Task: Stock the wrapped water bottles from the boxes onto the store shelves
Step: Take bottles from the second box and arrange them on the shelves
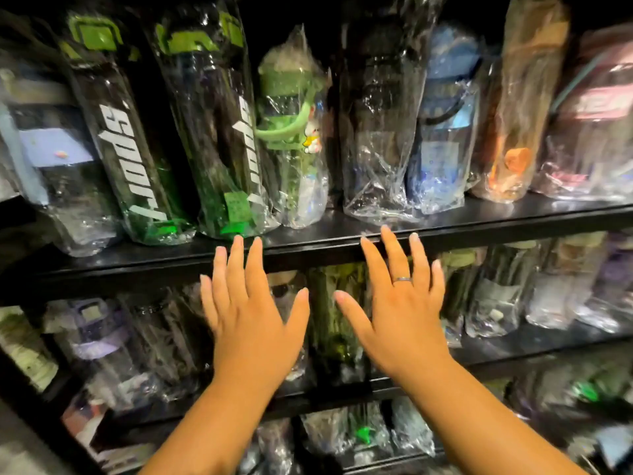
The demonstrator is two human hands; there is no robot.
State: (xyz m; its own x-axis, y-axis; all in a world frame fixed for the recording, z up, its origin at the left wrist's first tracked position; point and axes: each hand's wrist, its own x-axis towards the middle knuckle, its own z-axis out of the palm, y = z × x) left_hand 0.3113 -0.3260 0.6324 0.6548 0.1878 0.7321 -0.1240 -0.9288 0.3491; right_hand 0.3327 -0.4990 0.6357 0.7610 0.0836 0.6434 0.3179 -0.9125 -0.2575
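From the head view, both hands are raised side by side with fingers spread wide, holding nothing. The left hand (253,313) and right hand (400,303) have their fingertips at the front edge of the black shelf (479,217); whether they touch it is unclear. Wrapped bottles (291,132) stand in a row on that shelf. More fill the lower shelves (513,341) behind the hands.

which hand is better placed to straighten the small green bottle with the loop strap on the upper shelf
Left, likely. The left hand, open and empty, has fingertips at the shelf edge just below-left of the green bottle; the right hand reaches further right.
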